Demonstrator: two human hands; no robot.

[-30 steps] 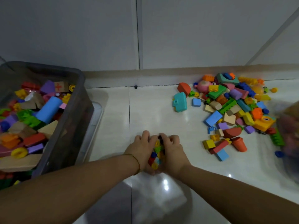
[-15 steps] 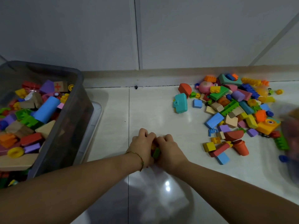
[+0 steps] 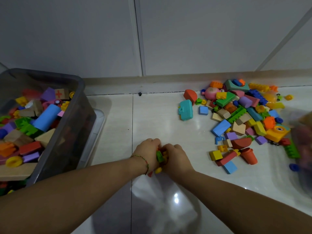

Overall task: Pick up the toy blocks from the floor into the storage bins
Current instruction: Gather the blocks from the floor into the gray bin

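Note:
My left hand [image 3: 147, 153] and my right hand [image 3: 176, 158] are cupped together over the tiled floor, gripping a small bunch of blocks [image 3: 160, 157] between them; green, yellow and red pieces show in the gap. A dark translucent storage bin [image 3: 79, 119] stands at the left, heaped with coloured and wooden blocks. A wide pile of loose blocks [image 3: 239, 115] lies on the floor at the right, near the wall.
A white lid [image 3: 98, 130] sticks out under the bin. A teal toy case [image 3: 185, 110] lies at the pile's left edge. Something blurred and translucent [image 3: 302, 149] sits at the right border. A skirting board and grey wall close off the back.
The two hands have closed tighter around the bunch of blocks and stayed at about the same spot on the floor. The view has shifted slightly.

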